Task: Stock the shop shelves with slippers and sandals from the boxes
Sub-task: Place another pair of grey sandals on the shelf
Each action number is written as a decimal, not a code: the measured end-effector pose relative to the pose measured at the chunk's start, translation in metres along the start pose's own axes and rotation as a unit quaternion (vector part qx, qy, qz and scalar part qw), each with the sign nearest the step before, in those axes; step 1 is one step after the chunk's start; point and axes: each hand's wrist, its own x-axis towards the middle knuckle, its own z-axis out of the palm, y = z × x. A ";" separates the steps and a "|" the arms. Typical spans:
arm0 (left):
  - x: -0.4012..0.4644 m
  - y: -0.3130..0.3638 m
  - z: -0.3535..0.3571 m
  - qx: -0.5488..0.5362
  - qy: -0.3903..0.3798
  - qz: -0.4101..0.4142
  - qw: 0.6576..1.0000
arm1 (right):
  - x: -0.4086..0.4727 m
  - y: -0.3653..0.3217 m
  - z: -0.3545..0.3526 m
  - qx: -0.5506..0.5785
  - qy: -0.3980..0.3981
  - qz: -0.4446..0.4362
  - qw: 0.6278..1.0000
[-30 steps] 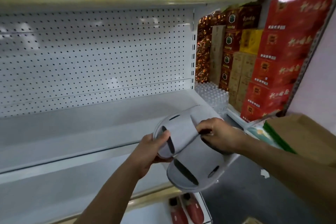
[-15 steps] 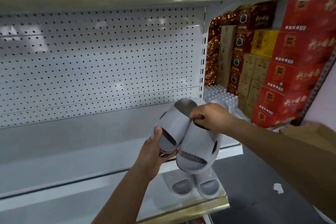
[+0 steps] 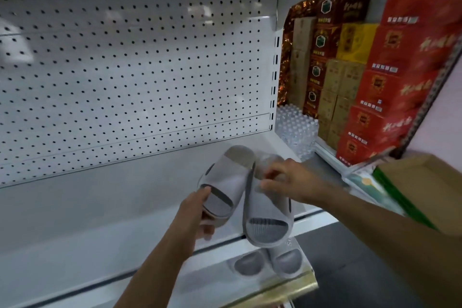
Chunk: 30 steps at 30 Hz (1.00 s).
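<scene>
Two grey slide slippers hang side by side over the right end of a white shelf. My left hand grips the toe end of the left slipper, thumb on top. My right hand pinches the strap of the right slipper, whose toe points down past the shelf's front edge. Another grey pair stands on the shelf below, at its right corner.
A white pegboard back panel rises behind the shelf. Stacked red and brown cartons and a pack of water bottles stand to the right. An open cardboard box sits at the right edge.
The pair of slippers has risen slightly toward the shelf, and the two slippers have spread apart. The camera has come closer to the shelf.
</scene>
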 end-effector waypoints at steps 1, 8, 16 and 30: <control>0.003 0.000 -0.004 0.031 0.009 0.004 0.999 | -0.002 0.003 0.003 0.015 -0.006 -0.001 1.000; 0.015 0.007 -0.010 0.187 0.026 0.055 0.981 | 0.016 0.021 -0.018 0.011 -0.078 -0.034 0.996; 0.017 0.003 0.000 0.150 0.002 0.021 0.988 | 0.038 0.046 -0.060 -0.100 -0.158 0.008 0.982; 0.016 0.007 0.073 0.059 -0.032 -0.008 0.998 | 0.034 0.054 -0.040 -0.081 -0.023 0.052 0.995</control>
